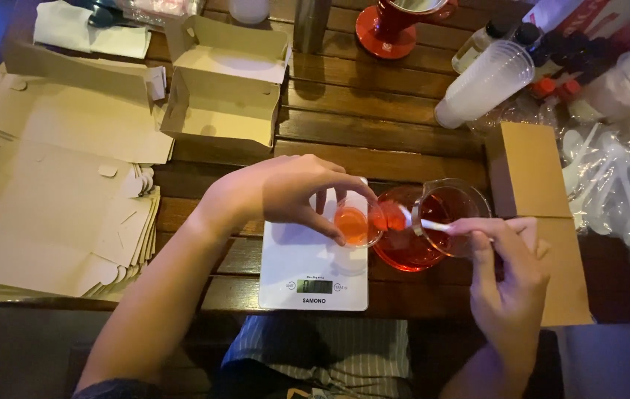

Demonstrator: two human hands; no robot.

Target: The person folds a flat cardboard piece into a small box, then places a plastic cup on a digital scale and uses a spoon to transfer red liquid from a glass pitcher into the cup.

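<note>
Cup point(356, 225) in left hand point(285, 193), spoon point(422, 223) in right hand point(507, 284)

Spoon point(424, 223) bowl hidden in red liquid behind the glass jug point(444, 214) wall; handle end covered by right hand point(511, 277) fingers. Small cup point(356, 225) far rim hidden under left hand point(289, 192); whether it rests on the scale point(313, 273) can't be told. Scale display too small to read. Red dripper point(393, 22) cut off by top edge. Bottles point(551, 44) top right blurred, partly out of frame. Bag of plastic spoons point(618, 185) blurred, cut by right edge. Flat cardboard point(49, 185) cut by left edge.
</note>
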